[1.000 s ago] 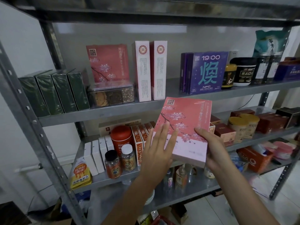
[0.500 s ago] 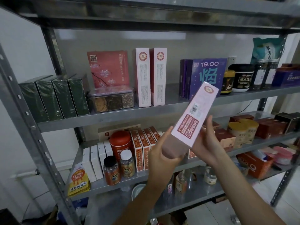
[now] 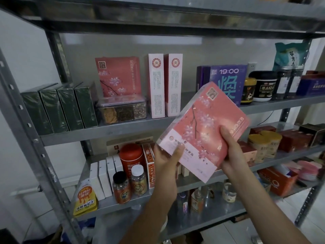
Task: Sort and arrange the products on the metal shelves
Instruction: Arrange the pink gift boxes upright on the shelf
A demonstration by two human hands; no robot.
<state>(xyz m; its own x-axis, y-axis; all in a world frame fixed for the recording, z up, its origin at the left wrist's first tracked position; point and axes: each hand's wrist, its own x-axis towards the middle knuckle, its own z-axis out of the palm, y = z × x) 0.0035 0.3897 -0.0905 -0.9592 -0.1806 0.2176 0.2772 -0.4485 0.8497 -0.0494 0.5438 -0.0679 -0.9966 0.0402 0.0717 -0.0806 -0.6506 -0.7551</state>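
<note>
Both hands grip a pink blossom box (image 3: 204,131), tilted in mid-air before the metal shelves (image 3: 158,125): the left hand (image 3: 167,161) pinches its lower left corner, the right hand (image 3: 230,154) curls round its lower right edge. On the upper shelf a matching pink box (image 3: 118,76) stands, seemingly behind a clear container (image 3: 122,110).

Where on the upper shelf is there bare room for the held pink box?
Bare shelf for the pink box shows between the white boxes and purple boxes. Left of that, green boxes and a clear tub crowd it; jars fill the right.
</note>
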